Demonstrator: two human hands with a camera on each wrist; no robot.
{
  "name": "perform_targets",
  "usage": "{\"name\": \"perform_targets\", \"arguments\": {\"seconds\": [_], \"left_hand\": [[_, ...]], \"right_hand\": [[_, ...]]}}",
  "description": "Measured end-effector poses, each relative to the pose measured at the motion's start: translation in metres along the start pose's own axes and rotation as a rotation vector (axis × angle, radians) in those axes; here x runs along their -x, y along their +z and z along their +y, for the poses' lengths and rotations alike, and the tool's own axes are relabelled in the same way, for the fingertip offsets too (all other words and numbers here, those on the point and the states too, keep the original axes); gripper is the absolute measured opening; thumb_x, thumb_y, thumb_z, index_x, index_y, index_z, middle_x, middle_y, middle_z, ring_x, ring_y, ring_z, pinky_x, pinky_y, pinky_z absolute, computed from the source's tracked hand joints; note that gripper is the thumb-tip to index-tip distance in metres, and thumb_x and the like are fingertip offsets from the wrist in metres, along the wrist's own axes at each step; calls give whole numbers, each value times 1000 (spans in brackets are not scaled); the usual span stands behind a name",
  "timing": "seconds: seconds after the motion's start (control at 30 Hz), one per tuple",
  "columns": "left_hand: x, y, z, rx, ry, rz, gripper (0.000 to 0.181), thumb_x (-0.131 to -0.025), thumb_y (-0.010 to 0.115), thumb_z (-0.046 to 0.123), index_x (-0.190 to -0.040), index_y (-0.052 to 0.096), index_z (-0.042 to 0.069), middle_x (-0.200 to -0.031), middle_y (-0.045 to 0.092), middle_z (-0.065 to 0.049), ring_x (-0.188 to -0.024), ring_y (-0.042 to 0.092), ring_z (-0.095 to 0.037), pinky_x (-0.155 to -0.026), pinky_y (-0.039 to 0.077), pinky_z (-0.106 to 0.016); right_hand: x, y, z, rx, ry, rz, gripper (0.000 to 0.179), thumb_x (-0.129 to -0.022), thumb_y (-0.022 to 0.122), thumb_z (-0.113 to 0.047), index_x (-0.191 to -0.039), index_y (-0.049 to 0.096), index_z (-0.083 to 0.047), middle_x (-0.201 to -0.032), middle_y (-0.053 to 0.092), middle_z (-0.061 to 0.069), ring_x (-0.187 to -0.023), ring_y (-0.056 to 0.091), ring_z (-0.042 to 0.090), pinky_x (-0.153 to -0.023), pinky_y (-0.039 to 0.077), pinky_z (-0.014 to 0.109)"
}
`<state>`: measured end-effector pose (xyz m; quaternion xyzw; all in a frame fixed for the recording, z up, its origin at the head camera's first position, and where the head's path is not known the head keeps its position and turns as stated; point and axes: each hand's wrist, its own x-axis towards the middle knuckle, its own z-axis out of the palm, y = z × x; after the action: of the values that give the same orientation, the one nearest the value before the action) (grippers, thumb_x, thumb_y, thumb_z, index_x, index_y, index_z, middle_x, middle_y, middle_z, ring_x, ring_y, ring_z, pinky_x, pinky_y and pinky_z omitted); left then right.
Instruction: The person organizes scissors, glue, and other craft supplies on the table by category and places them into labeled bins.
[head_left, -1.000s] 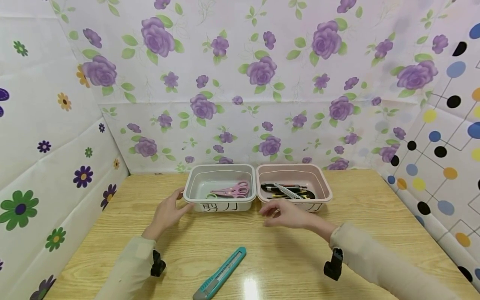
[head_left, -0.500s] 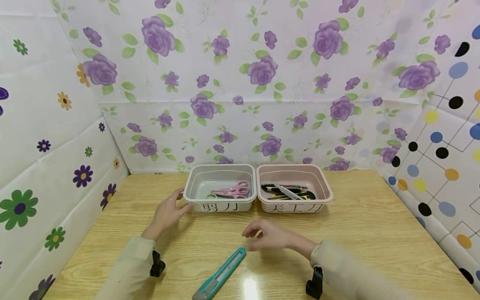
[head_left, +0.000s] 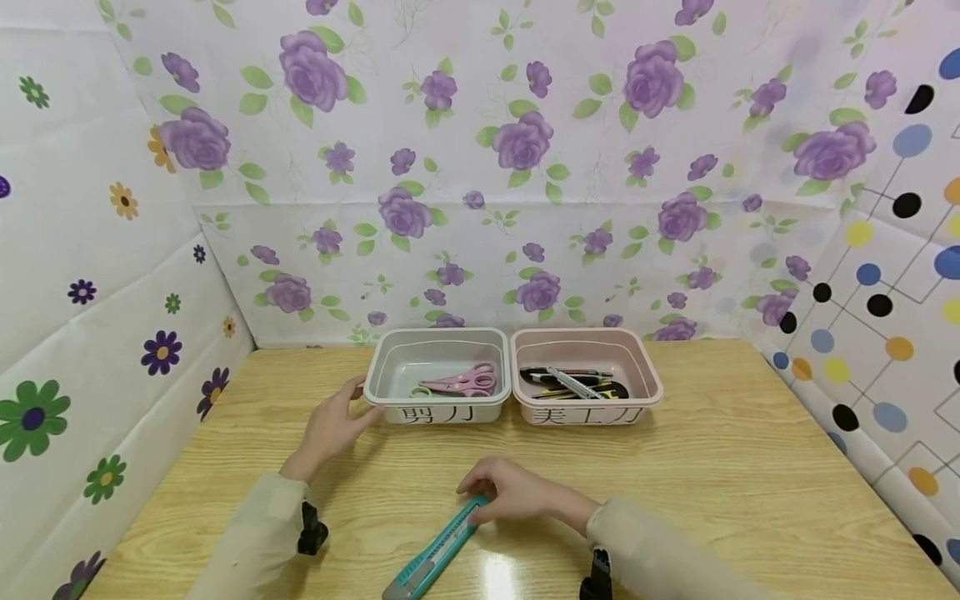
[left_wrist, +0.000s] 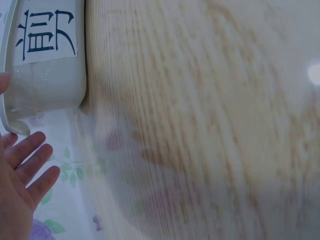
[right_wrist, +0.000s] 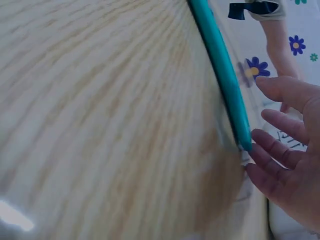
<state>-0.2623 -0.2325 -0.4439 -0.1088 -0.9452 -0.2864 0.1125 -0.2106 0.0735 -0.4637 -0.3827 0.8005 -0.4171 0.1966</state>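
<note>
A teal utility knife lies slantwise on the wooden table. My right hand is at its far end, thumb and fingers spread about the tip. In the right wrist view the fingers are apart and do not close on the knife. My left hand rests at the left front corner of the grey-white bin, its fingers loosely extended in the left wrist view. Pink scissors and a green-handled item lie in that bin.
A pink bin stands right of the grey-white one, with several utility knives inside. Both bear black-lettered labels. Flowered cloth hangs behind the wooden table, with patterned cloth at both sides.
My right hand has moved from the front of the pink bin down and left to the teal utility knife's far end. The left hand stays at the grey-white bin.
</note>
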Motion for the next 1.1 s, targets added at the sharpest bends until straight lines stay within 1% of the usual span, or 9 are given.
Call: {"name": "perform_targets", "arguments": {"seconds": [0.07, 0.17, 0.33, 0.57, 0.63, 0.83, 0.97, 1.1], "left_hand": [[0, 0, -1, 0, 3, -1, 66, -85, 59, 44, -134, 40, 4, -120, 56, -21, -107, 52, -40, -84, 40, -58], [0, 1, -1, -3, 2, -1, 66, -86, 58, 44, -134, 40, 4, -120, 56, -21, -108, 52, -40, -84, 40, -58], [0, 1, -2, -2, -1, 1, 65, -85, 59, 43, -134, 40, 4, -120, 56, -21, -107, 53, -40, -83, 41, -58], [-1, 3, -4, 3, 13, 8, 65, -86, 59, 43, -134, 40, 4, -118, 57, -20, -106, 54, -41, -83, 41, -58], [-1, 3, -4, 6, 13, 12, 64, -85, 60, 42, -134, 40, 5, -118, 58, -20, -105, 54, -40, -83, 41, -58], [-1, 4, -5, 8, 13, 16, 64, -85, 60, 42, -134, 41, 5, -118, 58, -20, -105, 54, -40, -83, 41, -58], [-1, 3, -4, 8, 13, 14, 65, -85, 60, 42, -134, 40, 4, -118, 57, -20, -105, 54, -40, -82, 41, -58], [-1, 3, -3, 5, 14, 13, 64, -85, 60, 42, -134, 40, 4, -118, 57, -20, -105, 54, -40, -82, 42, -57]], "right_hand": [[-2, 3, 1, 6, 3, -3, 33, -75, 74, -13, -106, 65, -5, -98, 60, 3, -89, 55, 7, -78, 45, 20], [-5, 6, 2, 38, -17, -12, 33, -73, 75, -13, -105, 67, -7, -95, 59, 0, -86, 53, 4, -77, 44, 18], [-8, 9, 4, 96, -63, -33, 34, -70, 78, -12, -102, 68, -9, -89, 58, -3, -80, 49, 3, -71, 43, 15], [-7, 10, 4, 110, -88, -83, 23, -74, 76, -15, -96, 70, -10, -84, 57, -5, -76, 48, 0, -66, 43, 14], [-6, 11, 4, 110, -88, -84, 22, -74, 75, -15, -95, 70, -9, -84, 57, -5, -76, 48, -1, -67, 43, 14], [-5, 13, 4, 157, -83, -61, 20, -74, 75, -17, -93, 69, -10, -81, 53, -9, -73, 44, -3, -65, 41, 13], [-3, 13, 3, 154, -74, -54, 18, -75, 74, -18, -91, 69, -13, -81, 51, -10, -72, 43, -2, -65, 39, 13], [-3, 12, 4, 80, -66, -56, 14, -77, 72, -16, -89, 67, -12, -82, 54, -9, -72, 45, -1, -65, 42, 14]]}}
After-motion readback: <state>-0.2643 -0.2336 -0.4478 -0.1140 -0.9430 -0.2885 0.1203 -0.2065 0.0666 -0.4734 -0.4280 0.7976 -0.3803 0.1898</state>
